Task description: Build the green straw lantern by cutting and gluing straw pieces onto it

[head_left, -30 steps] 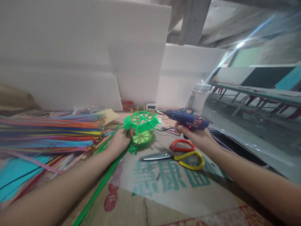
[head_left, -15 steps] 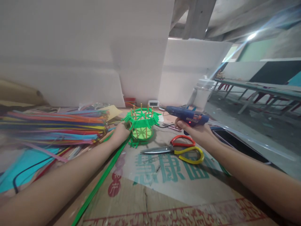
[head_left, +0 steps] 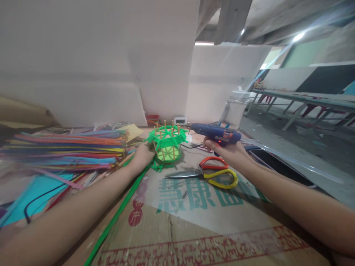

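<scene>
A small round frame of thin wooden sticks with green fuzzy strips (head_left: 168, 142) stands at the middle of the table. My left hand (head_left: 144, 156) is closed at its left side; its fingertips are partly hidden against the green strips. A long green strip (head_left: 118, 214) runs from beside that hand toward the front edge. My right hand (head_left: 226, 148) grips a blue glue gun (head_left: 215, 133) with a small red light lit. The gun's nozzle points left and lies close to the frame's upper right side. Scissors with red and yellow handles (head_left: 205, 173) lie in front of the frame.
Bundles of coloured pipe cleaners (head_left: 66, 149) lie at the left, above a blue sheet (head_left: 41, 195). A clear bottle (head_left: 234, 111) stands behind my right hand. Beside my right forearm lies a dark phone (head_left: 280, 166). A small white clock (head_left: 180, 120) sits behind the frame.
The glue gun and my right hand have moved slightly left, bringing the nozzle nearer the frame. My left hand stays at the frame's left side. The view has shifted a little.
</scene>
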Demonstrator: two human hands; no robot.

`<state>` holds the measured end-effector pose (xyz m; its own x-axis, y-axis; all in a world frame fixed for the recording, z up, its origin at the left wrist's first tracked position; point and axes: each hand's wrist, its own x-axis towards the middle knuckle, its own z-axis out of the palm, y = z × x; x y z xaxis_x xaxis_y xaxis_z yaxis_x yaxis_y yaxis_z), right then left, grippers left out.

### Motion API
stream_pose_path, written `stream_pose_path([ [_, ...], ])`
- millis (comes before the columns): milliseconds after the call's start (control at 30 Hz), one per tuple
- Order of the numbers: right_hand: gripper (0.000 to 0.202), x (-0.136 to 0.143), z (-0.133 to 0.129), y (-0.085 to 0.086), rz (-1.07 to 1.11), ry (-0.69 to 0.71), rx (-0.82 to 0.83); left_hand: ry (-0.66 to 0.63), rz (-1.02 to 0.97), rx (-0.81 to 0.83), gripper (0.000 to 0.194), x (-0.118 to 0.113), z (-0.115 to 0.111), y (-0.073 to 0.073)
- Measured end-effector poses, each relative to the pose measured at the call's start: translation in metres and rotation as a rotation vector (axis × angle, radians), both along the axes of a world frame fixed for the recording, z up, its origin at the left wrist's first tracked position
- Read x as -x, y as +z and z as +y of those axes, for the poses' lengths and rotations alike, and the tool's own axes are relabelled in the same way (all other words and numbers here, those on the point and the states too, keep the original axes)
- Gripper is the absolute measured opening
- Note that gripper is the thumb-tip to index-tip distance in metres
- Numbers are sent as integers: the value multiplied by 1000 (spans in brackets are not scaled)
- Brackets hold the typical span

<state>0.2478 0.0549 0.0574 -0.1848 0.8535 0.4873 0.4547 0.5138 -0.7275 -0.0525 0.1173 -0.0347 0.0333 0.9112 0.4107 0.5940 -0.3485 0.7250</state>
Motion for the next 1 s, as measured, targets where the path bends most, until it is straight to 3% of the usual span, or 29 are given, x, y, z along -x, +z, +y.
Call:
stream_pose_path([
  [167,25,-9,5,1,17,21,-26,-14,81,-13,33,-6,-16,8],
  [333,26,-8,6,-1,31,75,3,-82,142,-85,33,-9,-25,19],
  [500,26,1,0,-1,39,149,71,-20,206,-74,33,-11,-25,14],
  [633,26,-4,2,2,36,162,7,-54,248,-123,25,-12,-27,9],
  [867,31,-14,4,6,2,87,-12,-100,138,-24,29,-17,-30,11],
  [1000,32,-10,3,6,3,68,13,-143,223,-28,28,-21,-33,15],
])
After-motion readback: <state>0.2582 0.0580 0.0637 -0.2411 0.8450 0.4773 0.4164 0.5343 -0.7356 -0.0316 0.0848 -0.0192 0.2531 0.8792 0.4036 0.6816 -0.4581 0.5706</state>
